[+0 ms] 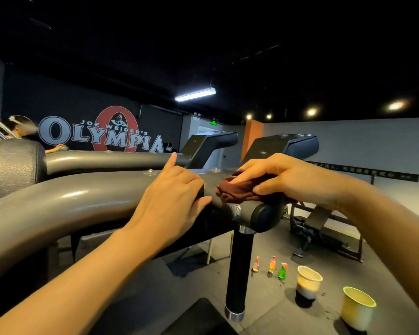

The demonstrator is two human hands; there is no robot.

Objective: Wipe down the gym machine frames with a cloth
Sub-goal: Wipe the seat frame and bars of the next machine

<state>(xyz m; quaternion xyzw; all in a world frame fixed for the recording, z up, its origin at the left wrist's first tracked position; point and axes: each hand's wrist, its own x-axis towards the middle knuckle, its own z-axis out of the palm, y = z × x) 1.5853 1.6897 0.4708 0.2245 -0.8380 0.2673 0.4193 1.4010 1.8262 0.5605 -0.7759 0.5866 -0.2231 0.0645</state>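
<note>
A thick grey metal frame tube [65, 201] of the gym machine curves from lower left toward the centre. My left hand [173, 194] grips this tube, thumb on its near side and index finger pointing up. Just to the right, my right hand [281, 178] holds a bunched dark red-brown cloth [240, 191] and presses it onto the frame's end. Below the cloth a black handle [238, 267] with metal caps hangs down.
A second grey tube [107, 160] and a black pad [12, 165] lie behind. On the dark floor stand three small bottles [272, 265] and two paper cups [309, 281] [357, 308]. A bench frame [324, 228] stands at right; a person [20, 128] is at far left.
</note>
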